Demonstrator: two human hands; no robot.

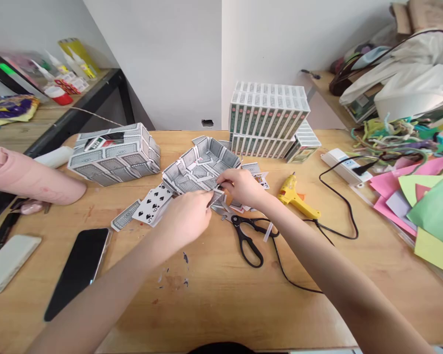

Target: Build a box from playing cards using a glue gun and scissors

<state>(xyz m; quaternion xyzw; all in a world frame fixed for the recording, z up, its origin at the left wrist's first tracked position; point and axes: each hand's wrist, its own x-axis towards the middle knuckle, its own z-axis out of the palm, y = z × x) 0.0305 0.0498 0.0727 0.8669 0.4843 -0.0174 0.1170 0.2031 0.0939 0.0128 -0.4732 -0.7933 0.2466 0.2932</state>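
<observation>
Forearms (328, 260) lie nearest; at twelve o'clock, left grip (190, 214) pinches a card (217, 198), right grip (243, 187) nips the rim of the card tray (182, 184) (pressing too hard could buckle its wall)

Wooden table (221, 305). Left hand (190, 214) pinches a grey-backed playing card (217, 198) at the near corner of an open tray built of playing cards (203, 172). Right hand (245, 187), fingers bent, at the tray's near right edge; its grip is partly hidden. Scissors (237, 222) just below the hands, yellow glue gun (297, 197) to their right. Spade cards (153, 203) left of the tray; beyond these, a card-covered box (114, 157). Stacked card decks (268, 115) behind. Dark-screened smartphone (79, 270) lies near left forearm.
</observation>
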